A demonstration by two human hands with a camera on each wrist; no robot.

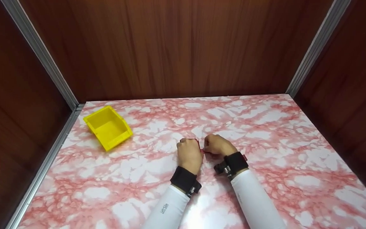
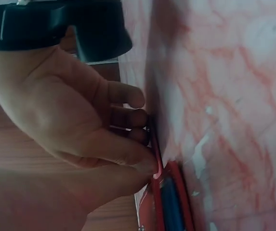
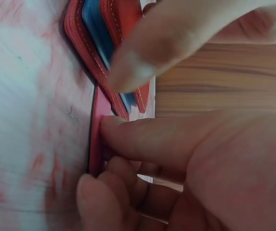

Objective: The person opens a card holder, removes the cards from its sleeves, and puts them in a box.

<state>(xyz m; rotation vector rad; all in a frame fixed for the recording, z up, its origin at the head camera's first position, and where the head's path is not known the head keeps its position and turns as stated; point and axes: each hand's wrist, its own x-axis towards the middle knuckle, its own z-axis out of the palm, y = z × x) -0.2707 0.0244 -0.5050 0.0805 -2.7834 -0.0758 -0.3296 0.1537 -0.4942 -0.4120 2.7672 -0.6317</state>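
A red stitched-leather wallet (image 3: 77, 33) with blue inner layers stands on edge close over the tabletop, mostly hidden under the hands in the head view. My left hand (image 1: 189, 154) grips it, the thumb (image 3: 130, 72) lying over its edge in the right wrist view. From the wallet's end a flat pinkish-red strap (image 3: 97, 137) runs along the table. My right hand (image 1: 219, 145) pinches this strap between thumb and curled fingers. In the left wrist view the wallet (image 2: 178, 185) shows at the bottom, with the right hand (image 2: 75, 110) beyond it.
A yellow open-topped bin (image 1: 110, 128) sits at the table's far left. Brown wood-grain panels (image 1: 176, 47) with metal corner posts (image 1: 316, 41) enclose the back and both sides. The red-and-white marbled tabletop (image 1: 281, 140) spreads around the hands. Each wrist wears a black camera band (image 1: 183, 178).
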